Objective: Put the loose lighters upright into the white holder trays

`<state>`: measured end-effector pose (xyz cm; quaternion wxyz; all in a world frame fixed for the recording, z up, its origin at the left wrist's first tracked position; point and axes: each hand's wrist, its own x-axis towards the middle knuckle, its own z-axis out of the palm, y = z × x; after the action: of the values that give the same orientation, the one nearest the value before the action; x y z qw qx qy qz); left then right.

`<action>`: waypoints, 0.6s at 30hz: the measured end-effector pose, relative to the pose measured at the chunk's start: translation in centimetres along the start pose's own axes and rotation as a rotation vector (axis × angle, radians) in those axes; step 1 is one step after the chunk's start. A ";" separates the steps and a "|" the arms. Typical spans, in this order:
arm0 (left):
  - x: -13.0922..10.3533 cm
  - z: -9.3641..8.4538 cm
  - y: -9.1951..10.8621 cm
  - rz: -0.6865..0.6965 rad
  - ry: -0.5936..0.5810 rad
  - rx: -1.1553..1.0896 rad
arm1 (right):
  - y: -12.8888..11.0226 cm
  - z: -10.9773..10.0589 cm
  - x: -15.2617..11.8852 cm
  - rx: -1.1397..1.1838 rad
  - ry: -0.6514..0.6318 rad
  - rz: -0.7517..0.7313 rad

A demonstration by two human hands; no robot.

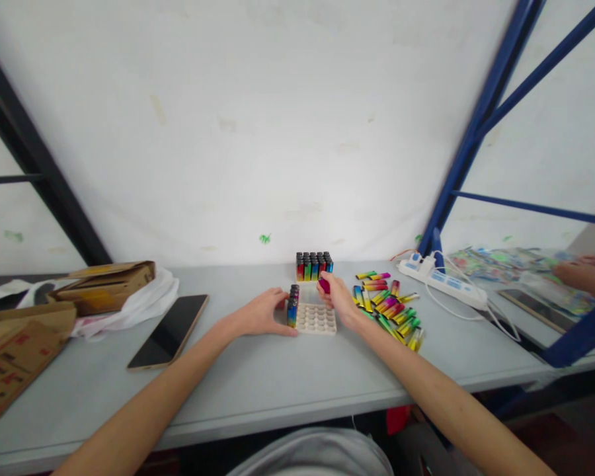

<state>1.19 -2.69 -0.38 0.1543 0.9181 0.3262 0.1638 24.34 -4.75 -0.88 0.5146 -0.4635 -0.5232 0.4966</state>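
A white tray with rows of round holes [317, 320] lies on the table in front of me. Along its left edge stands a row of upright lighters with dark tops [292, 307]. My left hand [265, 312] is beside that row, thumb and fingers apart around the tray's left side. In my right hand [341, 301], above the tray's right side, the fingers are closed on a magenta lighter [324, 284]. Behind, a full block of upright colourful lighters [314, 268] stands in rows. Right of my right hand lies a loose pile of shiny multicoloured lighters [389, 307].
A dark-screened tablet [168, 332] lies at left, near cardboard boxes [112, 287] and a white plastic bag [151, 297]. At right are a power strip with cables [446, 284] and a blue metal frame [469, 145]. Beyond it, another person's hand [585, 274] shows.
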 end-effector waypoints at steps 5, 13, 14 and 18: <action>0.1 0.0 0.0 -0.005 -0.010 0.010 | -0.1 0.0 -0.1 -0.042 0.050 -0.078; 0.1 -0.2 0.4 -0.031 -0.014 0.031 | 1.2 -0.1 1.1 -0.112 -0.020 -0.204; 0.1 -0.2 0.4 -0.033 -0.016 0.033 | 1.4 -0.2 1.2 -0.153 -0.029 -0.215; 0.1 -0.3 0.6 -0.037 -0.030 0.028 | 1.7 -0.2 1.1 -0.335 -0.068 -0.324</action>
<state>1.43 -3.03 0.10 0.1491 0.9163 0.3432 0.1426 24.48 -3.56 -2.45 0.4855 -0.4352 -0.6830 0.3292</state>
